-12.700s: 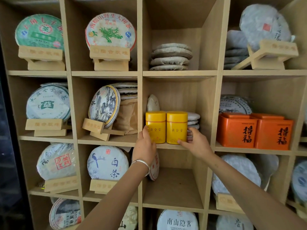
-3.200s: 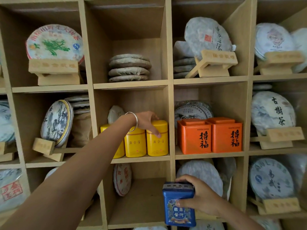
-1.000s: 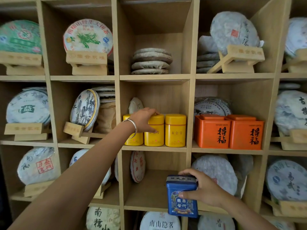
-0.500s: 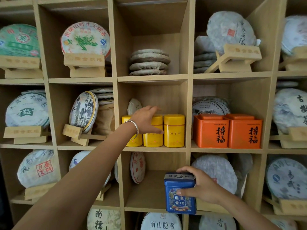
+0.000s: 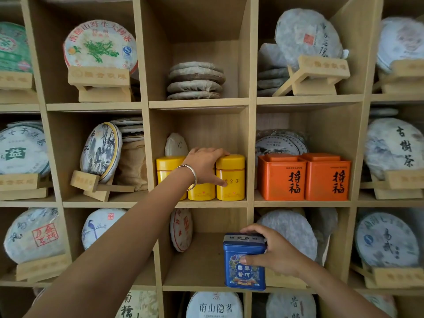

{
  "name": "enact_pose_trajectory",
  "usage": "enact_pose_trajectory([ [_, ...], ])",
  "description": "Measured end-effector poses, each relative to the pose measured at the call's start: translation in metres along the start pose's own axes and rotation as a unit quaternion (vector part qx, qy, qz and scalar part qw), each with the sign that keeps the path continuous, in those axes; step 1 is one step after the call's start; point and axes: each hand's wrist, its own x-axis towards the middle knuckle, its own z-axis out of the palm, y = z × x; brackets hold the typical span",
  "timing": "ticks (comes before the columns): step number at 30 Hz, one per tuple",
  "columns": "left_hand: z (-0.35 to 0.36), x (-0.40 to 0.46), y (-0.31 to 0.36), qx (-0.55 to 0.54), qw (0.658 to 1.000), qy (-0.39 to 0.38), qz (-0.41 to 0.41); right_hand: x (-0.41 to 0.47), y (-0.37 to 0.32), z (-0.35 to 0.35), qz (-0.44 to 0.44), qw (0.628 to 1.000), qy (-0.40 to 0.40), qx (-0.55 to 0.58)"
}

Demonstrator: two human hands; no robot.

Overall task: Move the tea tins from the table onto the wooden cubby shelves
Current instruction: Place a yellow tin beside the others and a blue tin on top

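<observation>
- Head view faces the cubby shelves [image 5: 251,157], with both bare arms reaching in.
- Three yellow tins [image 5: 230,177] stand upright in a row in the middle cubby, long axes vertical, printed labels facing out. They sit side by side at the front edge of that shelf.
- Left hand [image 5: 203,165], with a bangle [image 5: 191,175] on the wrist, lies over the middle yellow tin. Its fingers curl across the top towards the right-hand tin and the thumb rests on that tin's front. Whether it truly grips a tin I cannot tell.
- Blue tin [image 5: 244,263] stands upright in the cubby below, at the front right corner of that shelf, long axis vertical, label facing out.
- Right hand [image 5: 274,250] grasps the blue tin from its right side, fingers over the lid and thumb on the front face.
- Two orange tins [image 5: 304,177] stand side by side in the cubby to the right of the yellow ones.
</observation>
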Motion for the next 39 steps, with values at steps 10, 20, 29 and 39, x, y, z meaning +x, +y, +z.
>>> enact_pose_trajectory([
  [10, 0.0, -0.003, -0.004, -0.032, 0.999, 0.036, 0.007, 0.005, -0.008, -0.006, -0.014, 1.0, 0.008, 0.013],
  [20, -0.055, -0.032, -0.033, -0.283, 0.951, 0.123, -0.022, 0.032, -0.139, -0.052, -0.148, 0.986, 0.072, 0.015],
  [29, -0.082, -0.058, -0.047, -0.493, 0.864, 0.073, -0.075, 0.113, -0.21, -0.074, -0.195, 0.971, 0.136, -0.037],
  [39, -0.055, -0.058, -0.061, -0.508, 0.854, 0.077, -0.08, 0.136, -0.208, -0.045, -0.179, 0.962, 0.205, -0.026],
])
